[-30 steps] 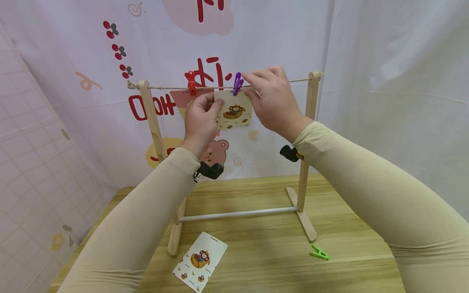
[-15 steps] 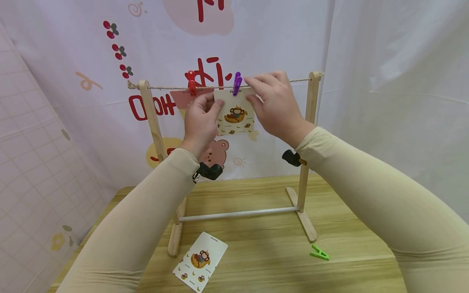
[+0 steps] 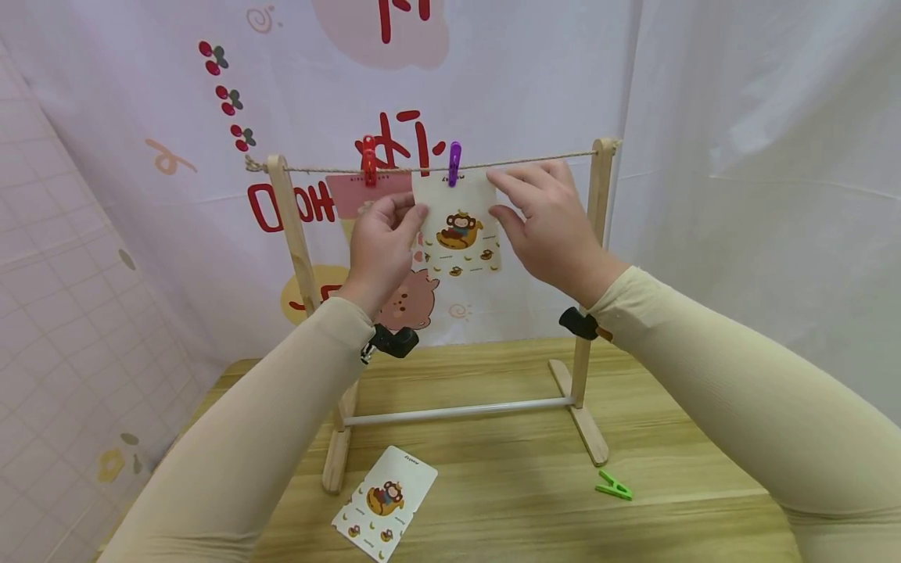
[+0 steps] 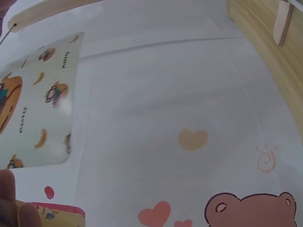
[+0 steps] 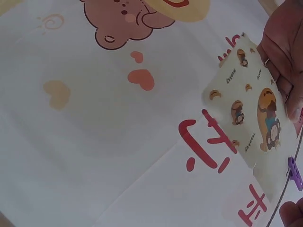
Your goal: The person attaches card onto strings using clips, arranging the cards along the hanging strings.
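A cream card with a monkey on a banana (image 3: 461, 223) hangs from a rope (image 3: 521, 162), held by a purple clothespin (image 3: 454, 164). My left hand (image 3: 383, 246) pinches the card's left edge, thumb in front. Beside the right edge is my right hand (image 3: 556, 223), its index finger and thumb spread apart with the tips right at that edge. In the right wrist view the purple clothespin (image 5: 294, 173) straddles the rope near the card (image 5: 251, 109). Left of it, a red clothespin (image 3: 369, 162) holds a pink card (image 3: 345, 191), partly hidden by my left hand.
A wooden stand with two posts (image 3: 600, 195) carries the rope; a white bar (image 3: 457, 412) joins its feet. On the wooden table (image 3: 507, 500) lie another monkey card (image 3: 385, 500) and a green clothespin (image 3: 615, 485). A printed white cloth (image 3: 528, 70) hangs behind.
My right hand has drawn right and slightly down, away from the purple clothespin. That clothespin now stands more upright, and the card hangs lower and shows more of its front. My left hand dipped slightly.
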`<state>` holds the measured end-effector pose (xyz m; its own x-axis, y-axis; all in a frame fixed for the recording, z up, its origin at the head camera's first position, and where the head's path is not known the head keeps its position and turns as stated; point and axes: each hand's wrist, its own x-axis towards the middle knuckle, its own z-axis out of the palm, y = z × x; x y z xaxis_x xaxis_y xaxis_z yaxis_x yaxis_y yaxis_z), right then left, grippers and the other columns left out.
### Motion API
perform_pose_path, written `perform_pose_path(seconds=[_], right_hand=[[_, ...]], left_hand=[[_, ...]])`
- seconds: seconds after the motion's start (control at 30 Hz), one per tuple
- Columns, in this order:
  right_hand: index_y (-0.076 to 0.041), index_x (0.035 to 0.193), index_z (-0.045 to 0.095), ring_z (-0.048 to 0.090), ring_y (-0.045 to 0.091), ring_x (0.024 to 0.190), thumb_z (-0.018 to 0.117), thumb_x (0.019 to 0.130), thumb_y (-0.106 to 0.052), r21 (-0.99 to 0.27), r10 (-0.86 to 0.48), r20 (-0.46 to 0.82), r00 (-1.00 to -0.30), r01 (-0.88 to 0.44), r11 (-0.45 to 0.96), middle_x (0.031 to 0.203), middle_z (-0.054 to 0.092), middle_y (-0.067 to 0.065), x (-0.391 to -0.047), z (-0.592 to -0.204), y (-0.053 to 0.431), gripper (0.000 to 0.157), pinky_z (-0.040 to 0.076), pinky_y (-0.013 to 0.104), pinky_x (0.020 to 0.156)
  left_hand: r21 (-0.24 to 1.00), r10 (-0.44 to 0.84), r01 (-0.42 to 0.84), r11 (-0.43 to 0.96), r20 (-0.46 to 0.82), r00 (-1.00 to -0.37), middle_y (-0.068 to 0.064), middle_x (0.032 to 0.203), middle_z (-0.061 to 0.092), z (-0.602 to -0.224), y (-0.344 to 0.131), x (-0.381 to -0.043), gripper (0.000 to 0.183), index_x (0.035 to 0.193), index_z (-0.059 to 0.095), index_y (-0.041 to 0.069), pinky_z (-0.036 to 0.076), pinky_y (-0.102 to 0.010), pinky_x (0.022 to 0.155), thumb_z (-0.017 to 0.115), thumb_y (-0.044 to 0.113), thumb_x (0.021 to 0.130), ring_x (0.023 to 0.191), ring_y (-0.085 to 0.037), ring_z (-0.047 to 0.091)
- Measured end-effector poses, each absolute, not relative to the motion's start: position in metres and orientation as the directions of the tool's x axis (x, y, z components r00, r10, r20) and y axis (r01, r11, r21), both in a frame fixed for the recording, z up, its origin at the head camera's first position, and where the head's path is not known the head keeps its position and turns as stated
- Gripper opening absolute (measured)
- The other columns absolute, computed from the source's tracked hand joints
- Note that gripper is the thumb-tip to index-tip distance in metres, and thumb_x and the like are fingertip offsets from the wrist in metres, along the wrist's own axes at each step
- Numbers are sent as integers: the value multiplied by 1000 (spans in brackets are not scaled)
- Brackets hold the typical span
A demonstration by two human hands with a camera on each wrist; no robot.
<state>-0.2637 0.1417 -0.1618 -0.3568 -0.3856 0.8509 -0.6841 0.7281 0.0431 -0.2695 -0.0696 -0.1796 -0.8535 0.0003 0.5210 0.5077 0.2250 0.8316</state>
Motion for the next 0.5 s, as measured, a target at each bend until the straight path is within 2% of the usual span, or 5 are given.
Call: perform_pose_path(seconds=[0.13,0.3,0.5], right_hand=[[-5,123,59,47,28,107,64,87,-13,38,-388,853,-349,-699,714,115,63,10,-261,-170,148,37,31,41,95],[-3,117,63,49,31,103,66,85,-10,48,-397,858,-325,-720,693,110,65,12,-257,-182,159,32,33,42,92],[-4,109,67,51,30,99,67,84,-11,55,-431,832,-349,-720,691,108,66,10,-252,-202,174,26,35,42,87]], left_hand=[[839,34,497,224,503,-864,-1,102,64,-192,-77,-281,33,116,59,17,50,-34,82,56,38,91,93,-15,58],[841,89,477,256,471,-878,4,103,64,-210,-87,-289,36,116,60,23,50,-28,85,57,45,88,96,-9,60],[847,186,413,335,370,-910,9,105,66,-226,-97,-282,33,114,62,28,51,-28,84,56,47,88,97,-7,62]])
